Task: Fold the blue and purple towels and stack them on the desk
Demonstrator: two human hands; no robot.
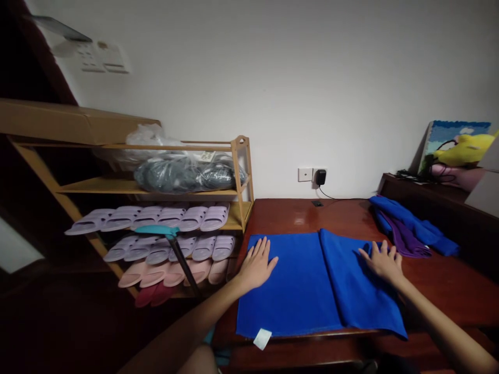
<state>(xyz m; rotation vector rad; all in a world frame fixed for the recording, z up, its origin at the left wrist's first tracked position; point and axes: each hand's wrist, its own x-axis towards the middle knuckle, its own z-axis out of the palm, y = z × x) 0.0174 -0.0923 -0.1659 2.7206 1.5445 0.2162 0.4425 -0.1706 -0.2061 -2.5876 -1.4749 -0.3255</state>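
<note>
A blue cloth [292, 285] with a white tag [262, 338] at its front left corner lies spread on a reddish-brown wooden table. A raised fold runs through it, right of the middle, and its front edge reaches the table's edge. My left hand [257, 264] rests flat on the cloth's left side, fingers spread. On the right part, my right hand [384, 263] lies palm down near the back edge, its fingers apart and slightly bent. Neither hand grips the fabric.
Blue and purple cloths [409, 228] lie at the table's right. Behind, a black charger [320, 177] sits in a wall socket with its cable on the table. A wooden rack [245, 171] with several slippers [214, 217] and a teal-topped handle [156, 230] stand left.
</note>
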